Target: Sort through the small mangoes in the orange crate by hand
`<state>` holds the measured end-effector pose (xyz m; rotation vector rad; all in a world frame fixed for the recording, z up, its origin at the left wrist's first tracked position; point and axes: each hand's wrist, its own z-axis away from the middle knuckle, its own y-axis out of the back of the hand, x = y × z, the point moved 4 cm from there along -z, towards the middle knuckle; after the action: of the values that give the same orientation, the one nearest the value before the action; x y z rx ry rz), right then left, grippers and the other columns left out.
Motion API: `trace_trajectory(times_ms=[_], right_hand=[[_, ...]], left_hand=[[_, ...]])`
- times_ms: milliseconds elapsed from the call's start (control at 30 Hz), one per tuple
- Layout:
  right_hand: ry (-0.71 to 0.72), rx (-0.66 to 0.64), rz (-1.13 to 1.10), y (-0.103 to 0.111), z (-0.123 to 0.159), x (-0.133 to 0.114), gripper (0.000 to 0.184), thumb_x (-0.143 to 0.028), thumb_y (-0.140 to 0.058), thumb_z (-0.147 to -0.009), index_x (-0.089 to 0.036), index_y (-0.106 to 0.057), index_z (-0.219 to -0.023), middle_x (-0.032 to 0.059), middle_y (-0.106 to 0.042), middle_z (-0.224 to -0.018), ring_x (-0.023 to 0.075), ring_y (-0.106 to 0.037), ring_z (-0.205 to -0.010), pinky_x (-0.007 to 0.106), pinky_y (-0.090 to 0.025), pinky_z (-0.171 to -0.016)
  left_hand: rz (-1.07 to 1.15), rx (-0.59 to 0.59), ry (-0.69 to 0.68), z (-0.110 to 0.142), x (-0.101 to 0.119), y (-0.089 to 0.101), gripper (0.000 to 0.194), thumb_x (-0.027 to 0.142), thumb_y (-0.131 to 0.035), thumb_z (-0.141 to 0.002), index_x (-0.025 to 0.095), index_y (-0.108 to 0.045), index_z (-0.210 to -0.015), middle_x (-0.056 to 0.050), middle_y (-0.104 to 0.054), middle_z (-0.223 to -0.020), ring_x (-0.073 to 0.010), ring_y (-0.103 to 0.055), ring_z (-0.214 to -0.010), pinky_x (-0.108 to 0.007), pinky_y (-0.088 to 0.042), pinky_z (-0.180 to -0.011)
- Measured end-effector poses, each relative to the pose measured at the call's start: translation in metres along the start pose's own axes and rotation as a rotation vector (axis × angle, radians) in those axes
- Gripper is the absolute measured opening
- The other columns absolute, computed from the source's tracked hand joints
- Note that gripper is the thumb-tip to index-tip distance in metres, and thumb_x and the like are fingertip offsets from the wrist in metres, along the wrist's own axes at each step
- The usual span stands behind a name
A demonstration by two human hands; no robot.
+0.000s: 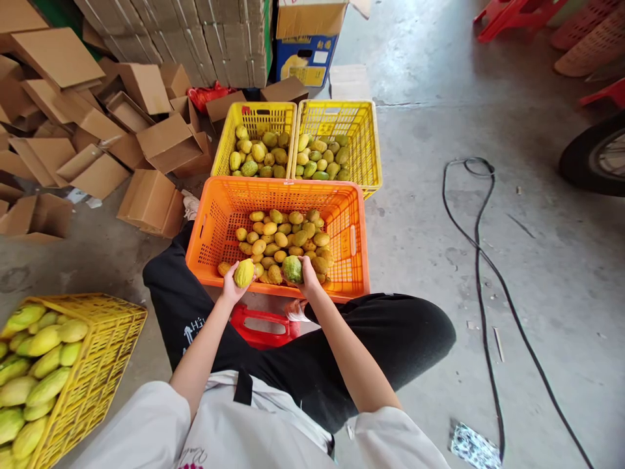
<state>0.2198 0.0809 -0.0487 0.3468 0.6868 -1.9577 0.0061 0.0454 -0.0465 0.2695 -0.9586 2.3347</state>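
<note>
My left hand [232,287] is closed around a yellow oval fruit [244,273] with a lumpy skin. In my right hand [309,279] is a dark green, rough-skinned fruit [292,269]. Both hands are over the near side of an orange plastic crate [352,242]. Many smaller yellow-brown fruits [280,240] lie on that crate's bottom. Two yellow crates, a left one [221,153] and a right one [368,140], stand side by side just behind it, each with yellow and green fruit inside.
A yellow crate [114,345] heaped with long yellow-green fruit stands at the lower left. Cardboard boxes [163,143] are piled behind it. A red plastic stool [266,335] shows between my legs. On the right lie a black cable [477,260] and a wheel [598,159].
</note>
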Motion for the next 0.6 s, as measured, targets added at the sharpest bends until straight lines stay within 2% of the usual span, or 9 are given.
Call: trace_trajectory(times_ms=[200, 300, 433, 600], right_hand=[[-0.039, -0.034, 0.014, -0.004, 0.004, -0.001, 0.031, -0.057, -0.058, -0.08, -0.026, -0.053, -0.082, 0.0028, -0.066, -0.071, 0.0239, -0.069, -0.073, 0.035, -0.057, -0.057], [-0.051, -0.049, 0.017, -0.006, 0.008, -0.001, 0.03, -0.056, -0.059, -0.079, -0.026, -0.053, -0.083, 0.003, -0.066, -0.074, 0.0239, -0.069, -0.075, 0.035, -0.057, -0.057], [0.067, -0.079, 0.065, -0.009, 0.017, -0.007, 0.038, -0.055, -0.074, -0.07, -0.027, -0.057, -0.09, -0.0008, -0.064, -0.076, 0.0224, -0.067, -0.074, 0.033, -0.056, -0.056], [0.127, -0.051, 0.106, -0.01, 0.023, -0.009, 0.052, -0.046, -0.088, -0.056, -0.026, -0.06, -0.095, -0.0022, -0.065, -0.08, 0.0192, -0.064, -0.068, 0.032, -0.055, -0.054]], left_hand=[[-0.035, -0.015, -0.024, 0.001, -0.001, -0.004, 0.031, 0.033, -0.055, -0.094, 0.012, -0.07, -0.11, -0.012, -0.074, -0.09, -0.0194, -0.071, -0.076, -0.03, -0.057, -0.068], [-0.04, -0.003, -0.027, -0.001, -0.002, -0.004, 0.032, 0.039, -0.057, -0.093, 0.014, -0.07, -0.111, -0.01, -0.074, -0.089, -0.019, -0.071, -0.076, -0.029, -0.057, -0.067], [-0.011, 0.009, -0.059, 0.0, -0.002, 0.001, 0.037, 0.049, -0.065, -0.089, 0.015, -0.069, -0.103, -0.009, -0.072, -0.086, -0.0183, -0.069, -0.073, -0.029, -0.057, -0.067], [-0.064, -0.07, -0.104, 0.003, -0.005, 0.006, 0.023, 0.026, -0.076, -0.078, 0.016, -0.068, -0.097, -0.007, -0.073, -0.089, -0.0156, -0.069, -0.077, -0.026, -0.057, -0.073]])
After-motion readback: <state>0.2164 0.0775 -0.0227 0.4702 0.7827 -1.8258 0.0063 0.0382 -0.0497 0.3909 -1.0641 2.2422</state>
